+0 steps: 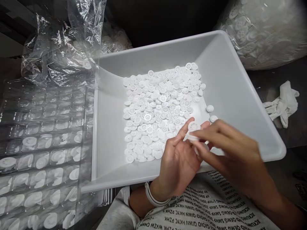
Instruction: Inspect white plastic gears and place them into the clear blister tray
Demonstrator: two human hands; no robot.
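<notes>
A shallow pale grey plastic tray [230,80] holds a flat layer of small white buttons [155,111], many overlapping. Both of my hands are over the tray's near edge. My left hand [178,156] is turned palm up, with its fingers curled around a white button [193,126]. My right hand [230,147] comes in from the right, and its fingertips pinch another white button [190,137] against the left fingers. Two loose buttons [209,108] lie apart from the layer, close to my hands. My fingers partly hide what they hold.
A clear plastic sheet of moulded pockets with buttons [43,159] lies to the left of the tray. A bulging bag of white buttons [261,32] stands at the top right. Crumpled white cloth [283,103] lies on the dark surface to the right.
</notes>
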